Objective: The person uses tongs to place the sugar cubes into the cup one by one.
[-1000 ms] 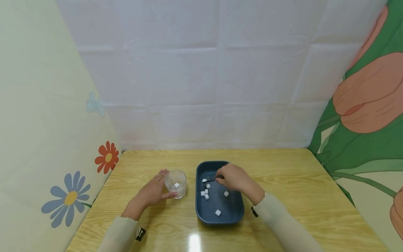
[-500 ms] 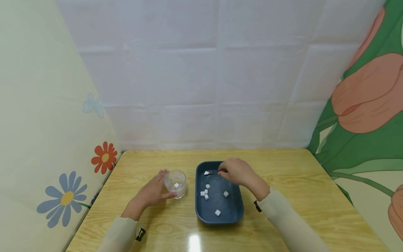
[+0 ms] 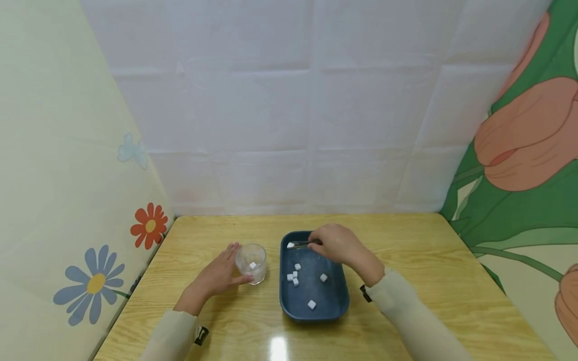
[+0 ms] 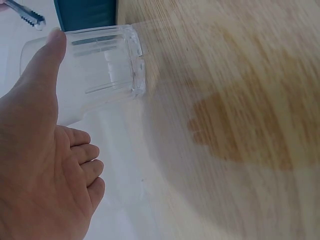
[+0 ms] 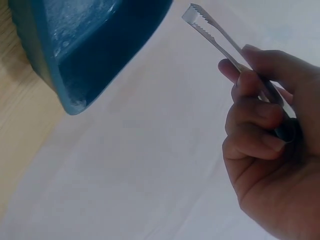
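Observation:
My right hand (image 3: 340,245) grips small metal tongs (image 5: 223,49) with serrated edges. A white sugar-like cube (image 3: 290,245) sits at their tips, over the far left part of the blue tray (image 3: 336,313). My left hand (image 3: 217,275) rests against a clear glass (image 3: 261,256) left of the tray, its thumb along the near side and its fairly straight fingers at the far left side. Inside the glass lies a white cube (image 3: 253,265). In the left wrist view the upright glass (image 4: 102,65) appears sideways, with the thumb across it.
Several white cubes (image 3: 295,274) are grouped at the tray's left side. One cube (image 3: 323,277) lies to their right and another cube (image 3: 312,304) near the front. A white sheet (image 3: 289,125) hangs behind the wooden table (image 3: 397,235).
My right hand has raised the tongs and cube toward the tray's far end, then shifted slightly left. My left hand and the glass have stayed put.

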`<state>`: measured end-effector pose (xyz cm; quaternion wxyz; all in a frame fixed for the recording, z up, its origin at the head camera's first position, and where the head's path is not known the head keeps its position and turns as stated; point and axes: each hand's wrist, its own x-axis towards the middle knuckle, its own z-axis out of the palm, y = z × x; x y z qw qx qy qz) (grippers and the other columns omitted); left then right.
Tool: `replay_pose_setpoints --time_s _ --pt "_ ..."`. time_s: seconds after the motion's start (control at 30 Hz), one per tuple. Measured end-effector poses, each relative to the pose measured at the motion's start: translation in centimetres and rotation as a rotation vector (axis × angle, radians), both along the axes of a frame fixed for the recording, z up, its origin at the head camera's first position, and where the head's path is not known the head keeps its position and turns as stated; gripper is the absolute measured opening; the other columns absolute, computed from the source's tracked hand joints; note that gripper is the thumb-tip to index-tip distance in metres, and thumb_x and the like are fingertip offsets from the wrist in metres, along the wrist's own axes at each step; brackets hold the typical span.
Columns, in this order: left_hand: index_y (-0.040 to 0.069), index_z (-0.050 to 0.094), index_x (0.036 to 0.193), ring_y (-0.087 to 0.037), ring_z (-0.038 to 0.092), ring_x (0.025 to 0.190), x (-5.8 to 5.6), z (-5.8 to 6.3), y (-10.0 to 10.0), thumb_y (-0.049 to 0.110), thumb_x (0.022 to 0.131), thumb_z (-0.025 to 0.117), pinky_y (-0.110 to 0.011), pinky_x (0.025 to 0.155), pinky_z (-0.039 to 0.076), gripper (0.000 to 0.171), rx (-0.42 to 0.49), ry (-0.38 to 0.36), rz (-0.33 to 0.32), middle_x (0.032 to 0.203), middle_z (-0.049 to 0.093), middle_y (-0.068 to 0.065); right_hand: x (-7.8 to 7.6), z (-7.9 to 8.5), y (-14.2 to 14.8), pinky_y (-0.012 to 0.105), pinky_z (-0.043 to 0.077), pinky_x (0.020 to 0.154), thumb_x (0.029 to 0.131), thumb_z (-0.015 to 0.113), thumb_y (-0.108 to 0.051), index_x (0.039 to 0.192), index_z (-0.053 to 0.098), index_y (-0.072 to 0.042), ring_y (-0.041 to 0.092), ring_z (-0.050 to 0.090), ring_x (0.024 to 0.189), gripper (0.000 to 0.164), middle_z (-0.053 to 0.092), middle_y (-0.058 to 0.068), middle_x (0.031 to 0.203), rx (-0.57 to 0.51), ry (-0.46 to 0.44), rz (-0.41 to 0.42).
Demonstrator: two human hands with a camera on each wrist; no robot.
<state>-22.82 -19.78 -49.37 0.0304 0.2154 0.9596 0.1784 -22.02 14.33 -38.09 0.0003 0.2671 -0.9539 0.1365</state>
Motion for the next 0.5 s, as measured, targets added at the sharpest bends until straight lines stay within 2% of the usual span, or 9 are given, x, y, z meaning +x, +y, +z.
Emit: replay_pose_setpoints --time_s 0.5 --pt "-0.009 0.028 0.155 -0.042 0.022 0.152 -0.2 -0.2 0.0 0.064 0.086 0.069 -0.055 0.121 0.026 0.108 0.001 -0.011 0.007 0.162 0.026 -0.027 0.0 0.3 -1.7 0.033 0.056 0.068 0.098 0.069 -0.023 0.105 0.079 -0.014 0.011 0.067 0.076 0.016 0.076 0.0 0.096 -0.039 0.014 0.042"
